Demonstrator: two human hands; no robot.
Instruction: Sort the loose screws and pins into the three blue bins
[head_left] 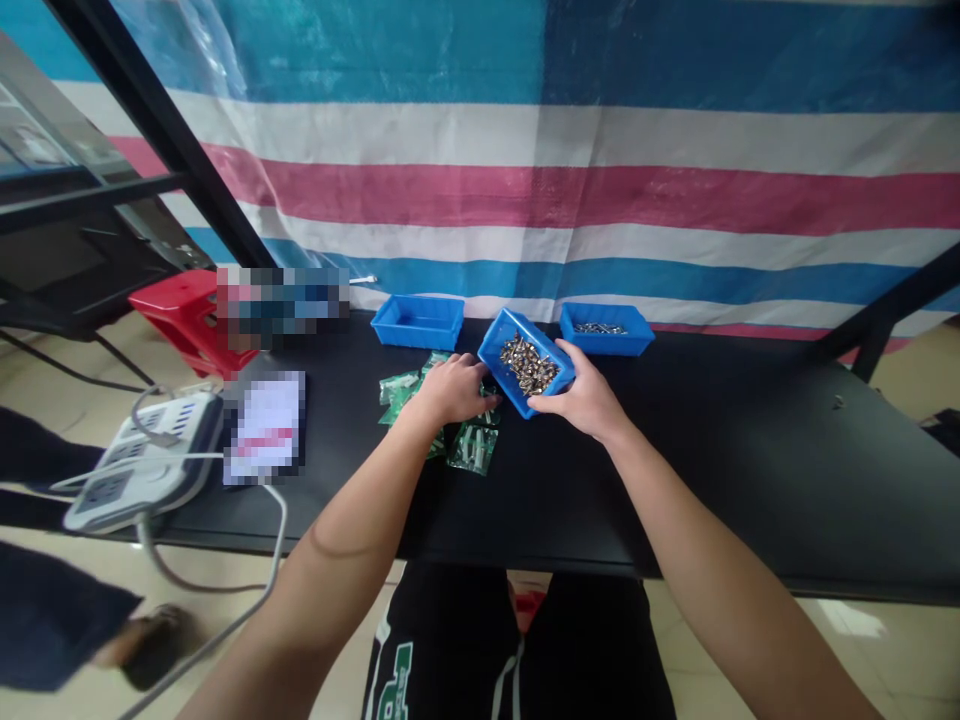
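Observation:
My right hand point(581, 398) grips the near right corner of a blue tray point(495, 338) full of small metal parts and holds it tilted on the black table point(720, 470). My left hand point(450, 388) is closed beside the tray's left side, resting on small green plastic bags point(472, 448) that lie in a loose pile. What its fingers pinch is hidden.
Two more blue trays stand at the back: one point(418, 322) looking empty, one point(606, 330) with a few metal parts. A white power strip point(139, 460) with cables lies at the table's left end, a red stool point(184, 315) behind it. Another person's leg point(67, 620) is at the lower left.

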